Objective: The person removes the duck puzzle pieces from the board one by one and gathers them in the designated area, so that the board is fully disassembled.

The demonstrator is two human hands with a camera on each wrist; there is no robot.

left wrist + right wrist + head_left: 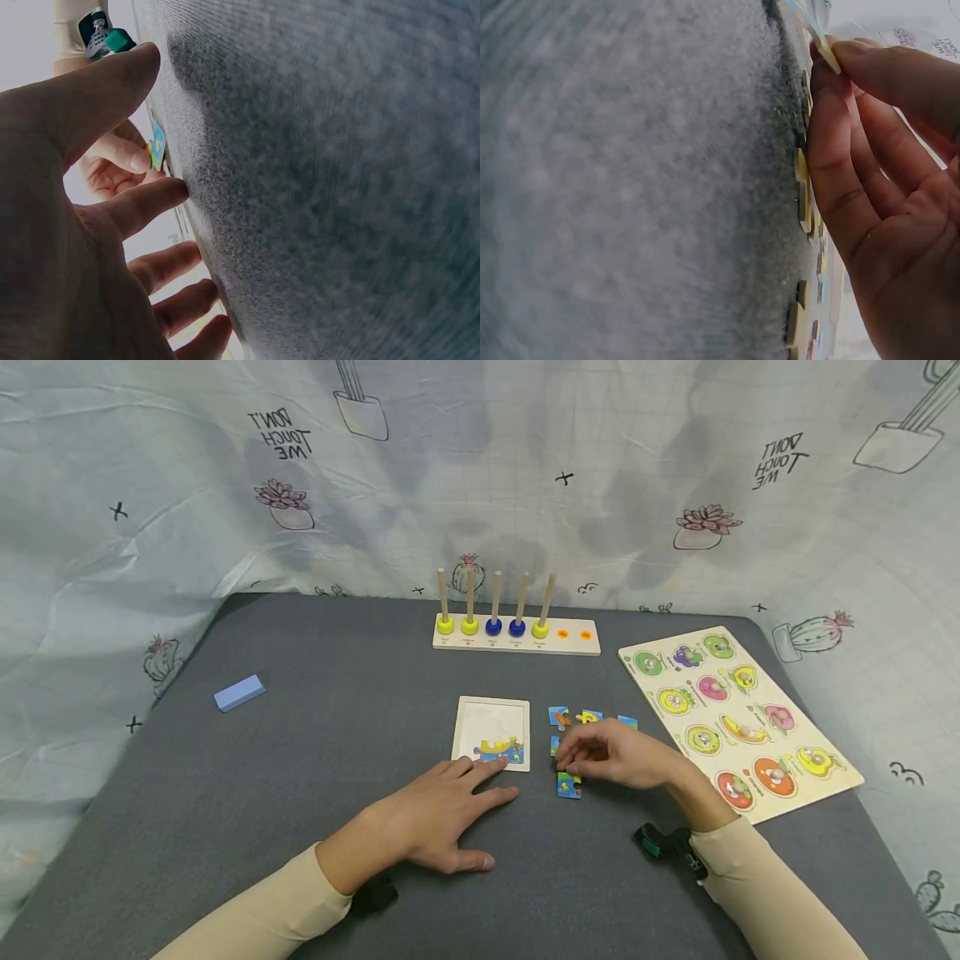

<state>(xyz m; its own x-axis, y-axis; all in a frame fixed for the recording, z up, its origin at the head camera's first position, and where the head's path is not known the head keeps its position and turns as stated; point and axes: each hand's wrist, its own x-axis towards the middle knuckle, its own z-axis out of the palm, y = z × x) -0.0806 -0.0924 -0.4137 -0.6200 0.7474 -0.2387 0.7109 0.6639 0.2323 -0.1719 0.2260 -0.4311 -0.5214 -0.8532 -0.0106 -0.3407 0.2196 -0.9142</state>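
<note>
A small wooden puzzle tray [491,714] lies mid-table, with joined blue and yellow pieces [497,749] along its lower edge. My left hand [442,817] is spread flat, its fingertips at the tray's near edge. Right of the tray, my right hand [622,755] pinches a puzzle piece [157,145] between thumb and fingers. In the right wrist view that piece [826,54] is seen edge-on and tilted. Several loose pieces [558,717] lie around the right hand, which partly hides them.
A fruit peg board [738,714] lies at the right, by the right forearm. Behind the tray stands a wooden base with upright pegs and coloured rings [517,642]. A blue block [239,693] lies at the far left. A patterned cloth [480,468] hangs behind the table.
</note>
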